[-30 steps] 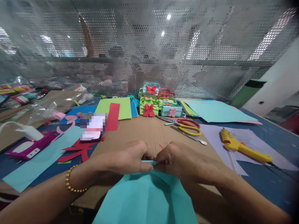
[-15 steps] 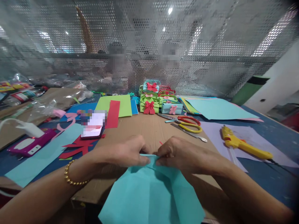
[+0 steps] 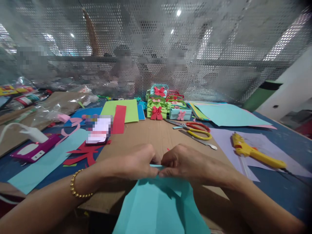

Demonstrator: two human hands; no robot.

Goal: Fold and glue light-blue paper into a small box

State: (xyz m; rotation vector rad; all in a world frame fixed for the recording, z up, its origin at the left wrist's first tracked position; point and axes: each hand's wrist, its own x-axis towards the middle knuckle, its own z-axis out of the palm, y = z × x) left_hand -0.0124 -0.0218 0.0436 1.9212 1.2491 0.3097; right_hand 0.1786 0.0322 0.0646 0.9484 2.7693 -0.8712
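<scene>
A folded sheet of turquoise paper (image 3: 158,204) hangs toward me over the front edge of the cardboard, with crease lines running down it. My left hand (image 3: 140,162) pinches its top edge between thumb and curled fingers. Close beside it, my right hand (image 3: 180,162) grips the same edge, the two thumbs nearly touching. The fingertips behind the paper are hidden. Beyond my hands, a cluster of small paper handbags (image 3: 157,109) in green and light blue, with red and pink bows, stands at the back of the cardboard (image 3: 143,133).
Right of centre lie scissors (image 3: 200,130) with red and yellow handles. A yellow glue gun (image 3: 255,154) rests on lilac paper, below a stack of coloured sheets (image 3: 231,113). To the left are a phone (image 3: 98,130), red paper strips (image 3: 83,156) and a purple power strip (image 3: 35,151).
Both hands have come closer together along the paper's top edge and moved slightly down. The hanging sheet looks narrower, its sides drawn inward.
</scene>
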